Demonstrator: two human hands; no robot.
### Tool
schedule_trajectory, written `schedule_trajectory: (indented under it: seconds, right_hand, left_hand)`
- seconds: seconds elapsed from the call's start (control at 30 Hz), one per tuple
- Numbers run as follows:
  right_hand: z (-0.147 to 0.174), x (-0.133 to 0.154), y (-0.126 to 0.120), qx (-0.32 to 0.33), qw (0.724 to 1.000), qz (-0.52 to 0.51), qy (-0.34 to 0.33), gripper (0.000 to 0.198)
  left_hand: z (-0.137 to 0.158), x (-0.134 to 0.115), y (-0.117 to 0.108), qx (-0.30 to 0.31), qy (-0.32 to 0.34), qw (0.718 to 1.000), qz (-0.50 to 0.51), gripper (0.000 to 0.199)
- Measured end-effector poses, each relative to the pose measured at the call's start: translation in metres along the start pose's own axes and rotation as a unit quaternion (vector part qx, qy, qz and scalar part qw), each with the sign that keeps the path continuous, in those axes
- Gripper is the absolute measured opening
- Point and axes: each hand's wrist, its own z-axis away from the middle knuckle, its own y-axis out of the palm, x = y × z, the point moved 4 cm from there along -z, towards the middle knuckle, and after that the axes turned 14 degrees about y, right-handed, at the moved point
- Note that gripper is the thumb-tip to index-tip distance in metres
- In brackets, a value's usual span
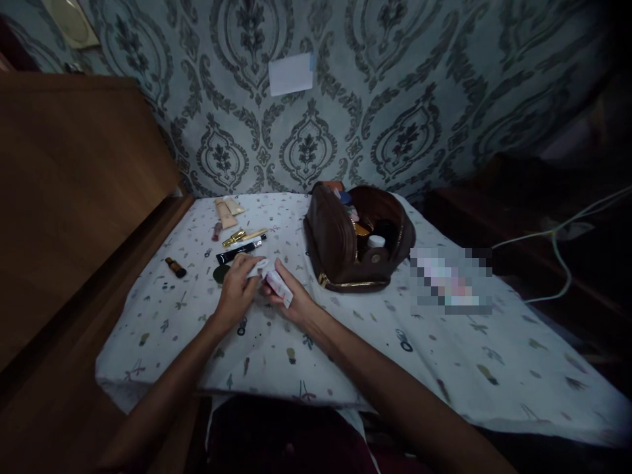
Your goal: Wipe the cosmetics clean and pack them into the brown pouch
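Observation:
My right hand (295,296) is closed round a small white-and-pink tube or carton (280,288), its lower end pointing towards me. At its upper end, my left hand (237,289) pinches a small white piece (257,267); I cannot tell whether this is a cap, a flap or a wipe. Just beyond my left hand lie a black tube (236,253) and a round dark green item (220,274), partly covered by the hand. An open brown cosmetic bag (336,230) stands to the right of my hands, with a white-lidded jar (376,241) and other items inside.
On the patterned white cloth (365,355) lie a gold-coloured item (234,237), a beige tube (226,214), and a small dark bottle (175,267) at the left. A blurred-out item (451,281) is right of the bag. Wooden furniture (74,197) borders the left side; pale cables (555,237) hang at the right.

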Motion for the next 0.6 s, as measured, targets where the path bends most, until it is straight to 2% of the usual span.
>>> schedule_trajectory:
  seconds: [0.2,0.3,0.37,0.47,0.6]
  right_hand:
    - [0.001,0.006,-0.002,0.02,0.995,-0.087,0.051,0.051]
    - [0.002,0.006,0.0,0.032,0.992,-0.1,0.068,0.058]
    - [0.002,0.004,0.003,0.054,0.99,-0.107,0.079,0.052]
    - [0.001,0.002,0.009,0.089,0.987,-0.109,0.081,0.039]
    - [0.001,0.006,0.01,0.072,0.99,-0.112,0.054,0.036]
  left_hand:
    - [0.023,-0.035,0.018,0.089,0.054,0.994,0.041,0.039]
    - [0.027,-0.041,0.024,0.104,0.095,0.99,0.019,0.04]
    - [0.023,-0.035,0.022,0.087,0.091,0.992,-0.008,0.042]
    - [0.011,-0.018,0.015,0.036,0.045,0.997,-0.043,0.039]
    - [0.007,-0.004,0.01,-0.019,-0.049,0.999,-0.009,0.026]
